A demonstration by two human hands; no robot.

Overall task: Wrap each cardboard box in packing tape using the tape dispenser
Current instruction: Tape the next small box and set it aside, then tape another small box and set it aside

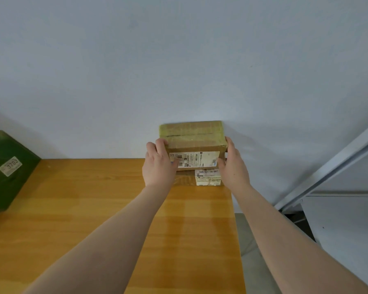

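A brown cardboard box (pixel 192 143) with glossy tape across its top and a white shipping label on its front sits on a lower box (pixel 207 177) with its own white label, at the far right corner of the wooden table, against the wall. My left hand (pixel 158 164) holds the upper box's left side, thumb on the top edge. My right hand (pixel 233 164) holds its right side. No tape dispenser is in view.
The wooden table (pixel 115 219) stretches toward me, and its right edge runs just under my right arm. A dark green box (pixel 8 168) with a numbered sticker stands at the left edge. A white wall lies behind; a white cabinet (pixel 344 209) stands to the right.
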